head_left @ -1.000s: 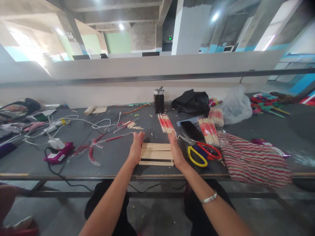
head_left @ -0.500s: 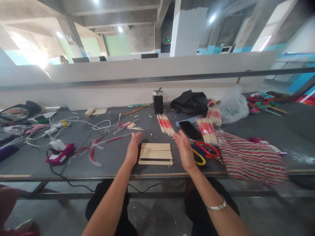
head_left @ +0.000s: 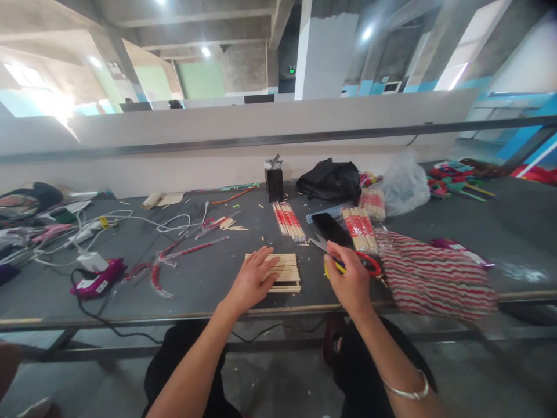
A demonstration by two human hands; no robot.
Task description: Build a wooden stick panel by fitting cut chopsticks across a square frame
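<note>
Stick panel (head_left: 288, 267) lies on the counter (head_left: 204, 284) near the middle of its near edge, a dark gap showing between its nearest sticks and the rest. Half a second ago both hands stood apart at its two ends; now the left hand (head_left: 256, 278) has come over the left part and rests there, its grip wide – fingers spread, nothing grasped. The right hand (head_left: 349, 280) has gone down to the scissors (head_left: 321, 244), just right of the panel, fingers bent over the handles; whether that grip has closed on them I cannot tell. The panel, then, is left to one hand, its right end uncovered – by my reading, attention is now split between it and the scissors. The phone (head_left: 331, 227) lies just beyond the blades.
</note>
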